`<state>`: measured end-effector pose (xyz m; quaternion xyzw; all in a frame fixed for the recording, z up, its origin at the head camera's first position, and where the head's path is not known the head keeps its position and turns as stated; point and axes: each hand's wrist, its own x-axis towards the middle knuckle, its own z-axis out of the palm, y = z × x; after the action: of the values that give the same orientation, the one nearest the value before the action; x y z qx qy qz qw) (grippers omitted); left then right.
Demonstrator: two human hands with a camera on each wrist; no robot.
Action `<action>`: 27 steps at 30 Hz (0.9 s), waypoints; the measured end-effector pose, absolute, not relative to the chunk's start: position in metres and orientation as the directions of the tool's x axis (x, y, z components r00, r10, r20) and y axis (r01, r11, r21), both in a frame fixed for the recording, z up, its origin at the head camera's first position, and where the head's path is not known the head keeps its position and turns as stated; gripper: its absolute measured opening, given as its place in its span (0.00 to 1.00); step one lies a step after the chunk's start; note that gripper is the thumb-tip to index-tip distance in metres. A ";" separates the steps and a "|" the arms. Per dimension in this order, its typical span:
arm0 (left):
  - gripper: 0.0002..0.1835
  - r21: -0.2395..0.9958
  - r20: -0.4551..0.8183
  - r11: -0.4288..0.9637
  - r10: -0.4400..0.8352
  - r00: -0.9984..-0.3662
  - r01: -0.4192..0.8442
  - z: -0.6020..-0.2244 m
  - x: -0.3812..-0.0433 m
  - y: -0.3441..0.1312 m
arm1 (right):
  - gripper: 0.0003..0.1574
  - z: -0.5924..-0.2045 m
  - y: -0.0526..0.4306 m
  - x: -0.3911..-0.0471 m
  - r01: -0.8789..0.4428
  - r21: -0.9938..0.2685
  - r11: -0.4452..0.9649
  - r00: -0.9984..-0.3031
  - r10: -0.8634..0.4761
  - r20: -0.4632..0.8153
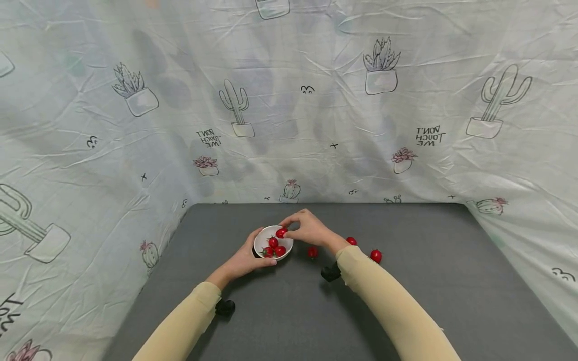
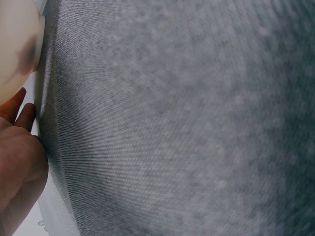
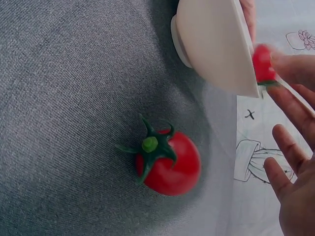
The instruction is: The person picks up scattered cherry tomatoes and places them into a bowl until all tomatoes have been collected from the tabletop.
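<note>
My left hand [image 1: 243, 259] grips a white bowl [image 1: 262, 239] from its left, thumb along the near rim and fingers round the far side. Inside the bowl lie several small red tomatoes [image 1: 273, 242] with green stems. Between thumb and fingertips, my right hand [image 1: 310, 228] pinches another tomato [image 3: 263, 64] at the bowl's right rim. In the left wrist view, part of the bowl [image 2: 17, 44] shows at the edge above the left hand [image 2: 22, 162]. The right wrist view shows the right hand's other fingers [image 3: 290, 152] spread apart.
A loose tomato [image 1: 312, 251] sits on the grey cloth-covered table [image 1: 289, 311] right of the bowl. Two more, a partly hidden tomato [image 1: 351, 241] and another tomato [image 1: 376, 255], lie beyond the right forearm. A printed curtain [image 1: 280, 110] hangs behind the table.
</note>
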<state>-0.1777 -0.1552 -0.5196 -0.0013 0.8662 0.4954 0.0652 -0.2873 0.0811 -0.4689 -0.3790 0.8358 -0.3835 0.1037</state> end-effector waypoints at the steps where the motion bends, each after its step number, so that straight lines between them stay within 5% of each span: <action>1: 0.62 0.860 -0.114 0.506 0.063 -0.991 -0.067 -0.519 -0.177 -0.155 | 0.19 -0.469 0.082 -0.288 -0.551 -0.724 0.414 -0.690 -0.715 0.116; 27: 0.62 0.860 -0.102 0.508 0.067 -0.993 -0.054 -0.516 -0.177 -0.156 | 0.19 -0.449 0.159 -0.289 -0.505 -0.766 0.398 -0.742 -0.654 0.149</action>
<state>-0.1768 -0.1561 -0.5165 0.0037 0.8661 0.4962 0.0610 -0.2885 0.1590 -0.4495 -0.3486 0.8314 -0.4238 0.0878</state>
